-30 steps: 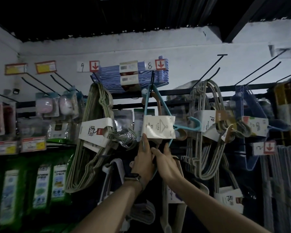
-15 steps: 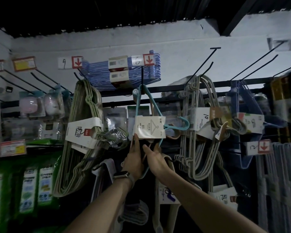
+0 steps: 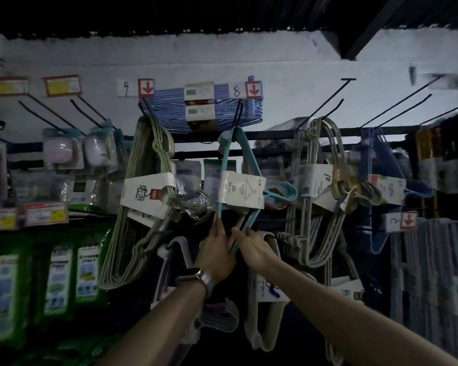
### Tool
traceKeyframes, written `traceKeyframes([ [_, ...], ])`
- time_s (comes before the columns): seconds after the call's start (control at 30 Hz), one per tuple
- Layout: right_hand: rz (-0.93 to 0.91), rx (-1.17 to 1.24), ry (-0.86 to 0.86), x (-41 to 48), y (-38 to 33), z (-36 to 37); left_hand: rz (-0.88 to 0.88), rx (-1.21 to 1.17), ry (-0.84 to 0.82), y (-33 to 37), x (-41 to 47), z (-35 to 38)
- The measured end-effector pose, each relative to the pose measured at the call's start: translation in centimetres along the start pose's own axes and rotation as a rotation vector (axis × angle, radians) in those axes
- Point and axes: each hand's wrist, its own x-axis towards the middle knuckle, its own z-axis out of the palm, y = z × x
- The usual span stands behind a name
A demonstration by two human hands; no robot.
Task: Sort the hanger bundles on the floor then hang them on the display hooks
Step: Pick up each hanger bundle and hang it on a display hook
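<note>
Teal hanger bundle (image 3: 240,192) seemingly on hook (image 3: 238,116), 12 o'clock; left hand (image 3: 217,257), right hand (image 3: 255,250) fingers gripping lower corner; floor unseen.

- We see a black rail (image 3: 275,133) on the wall w/ long black hooks sticking out toward us; light is dim.
- Hook (image 3: 238,114) below the "8" tag (image 3: 245,89): teal hanger bundle (image 3: 239,191) hangs on it by one corner, white paper sleeve round its middle.
- Left, below the "9" tag (image 3: 135,88): grey-green hanger bundle (image 3: 143,154) hangs tilted.
- Light-blue hanger bundle (image 3: 169,112) lies flat across the hooks btwn the 2 tags.
- Right: cream hanger bundle (image 3: 315,180) on the next hook, then a dark-blue hanger bundle (image 3: 373,159).
- Far-left hooks carry pink packs (image 3: 58,151).
</note>
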Motion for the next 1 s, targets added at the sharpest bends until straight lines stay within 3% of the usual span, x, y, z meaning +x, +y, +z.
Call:
traceKeyframes([
  [0.23,0.099,-0.209,0.052,-6.2,-1.6,0.0,0.06,-0.024,-0.143,-1.1,-5.3,-4.5],
  [0.43,0.083,-0.493,0.203,-15.4,0.5,2.6,0.118,-0.109,-0.311,-2.3,-12.5,-6.6],
  [0.57,0.232,-0.62,0.239,-22.4,2.9,3.3,0.184,-0.168,-0.385,-2.1,-17.5,-5.1],
  [0.73,0.438,-0.696,0.25,-33.9,5.1,2.0,0.277,-0.255,-0.668,0.4,-25.0,-1.5],
  [1.0,0.817,-0.873,0.288,-58.5,5.6,1.3,0.45,-0.303,-0.993,10.5,-44.1,3.3],
])
